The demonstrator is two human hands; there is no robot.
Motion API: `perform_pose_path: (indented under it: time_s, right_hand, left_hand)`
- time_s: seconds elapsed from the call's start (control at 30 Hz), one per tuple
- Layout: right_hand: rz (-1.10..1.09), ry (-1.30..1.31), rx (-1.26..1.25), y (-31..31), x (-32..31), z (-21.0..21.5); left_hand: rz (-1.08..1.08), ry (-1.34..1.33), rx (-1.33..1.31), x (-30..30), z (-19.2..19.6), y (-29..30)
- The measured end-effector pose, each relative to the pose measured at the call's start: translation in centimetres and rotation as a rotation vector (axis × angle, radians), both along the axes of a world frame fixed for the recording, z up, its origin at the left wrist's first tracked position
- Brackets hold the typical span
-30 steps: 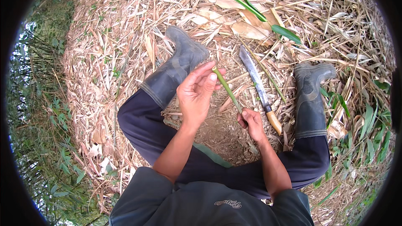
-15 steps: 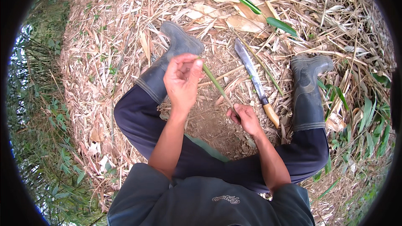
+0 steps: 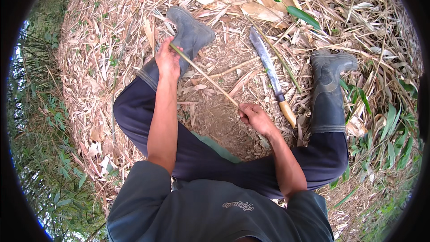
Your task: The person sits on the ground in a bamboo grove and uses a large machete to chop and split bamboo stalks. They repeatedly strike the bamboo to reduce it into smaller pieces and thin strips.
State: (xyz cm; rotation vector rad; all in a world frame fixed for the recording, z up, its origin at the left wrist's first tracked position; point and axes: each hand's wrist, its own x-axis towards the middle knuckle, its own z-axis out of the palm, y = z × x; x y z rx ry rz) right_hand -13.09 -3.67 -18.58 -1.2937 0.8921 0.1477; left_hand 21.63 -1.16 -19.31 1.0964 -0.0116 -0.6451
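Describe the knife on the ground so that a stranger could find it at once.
Look between the two dark rubber boots on the dry leaf litter. The knife lies there, untouched, just beyond the right hand. Its long grey blade and pale wooden handle set it apart from the thin stalk held in both hands.

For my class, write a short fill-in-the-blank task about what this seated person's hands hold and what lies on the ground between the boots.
1. The left hand and the right hand hold the two ends of one thin ____ strip.
2. The long knife lies on the ground, and ____ hand touches it.
3. The knife's wooden handle points toward the person, next to the ____ hand.
4. Both feet are in dark rubber ____.

Missing words: green; neither; right; boots
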Motion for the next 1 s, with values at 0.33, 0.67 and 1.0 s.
perform_pose_path:
  time_s: [0.33,0.67,1.0]
  right_hand:
    - [-0.022,-0.048,-0.080,2.9,4.0,2.5]
    - [-0.002,-0.018,-0.208,4.0,4.6,1.0]
    - [0.039,0.092,-0.572,4.3,4.8,0.1]
  left_hand:
    - [-0.033,0.114,-0.061,-2.7,0.0,-0.5]
    - [-0.003,-0.055,-0.066,-4.7,2.2,-1.0]
    - [0.302,-0.317,0.152,-6.5,1.3,-0.6]
